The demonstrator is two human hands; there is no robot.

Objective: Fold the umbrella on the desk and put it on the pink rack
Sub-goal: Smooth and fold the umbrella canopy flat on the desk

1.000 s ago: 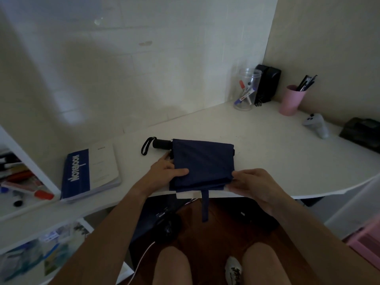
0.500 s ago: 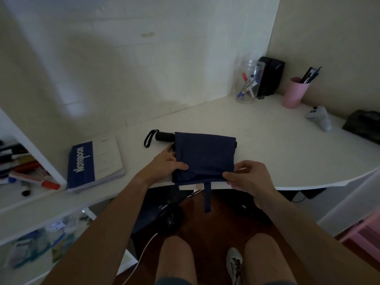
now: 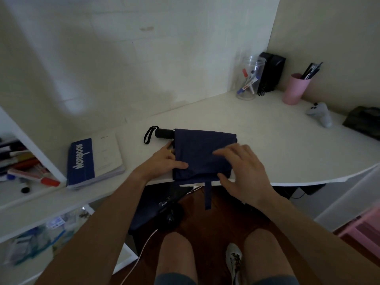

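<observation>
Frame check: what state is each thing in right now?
umbrella: collapsed, canopy folded flat, strap unfastened, hanging off desk edge
left hand: grips canopy's left edge, thumb on top
right hand: open, fingers spread over canopy
notebook: closed
clear jar: upright, lidless
pink cup: upright, holding pens

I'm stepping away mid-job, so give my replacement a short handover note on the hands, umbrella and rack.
Left hand: grips the left edge of the umbrella, thumb on top.
Right hand: open, fingers spread over the fabric's right part; contact unclear.
The umbrella lies collapsed at the near edge of the desk, fabric folded flat, handle pointing left, strap hanging loose over the edge.
Pink rack: lower right, partly in view.
Done: collapsed, flattened. Left: probably roll it tight, fasten strap, place on rack.
</observation>
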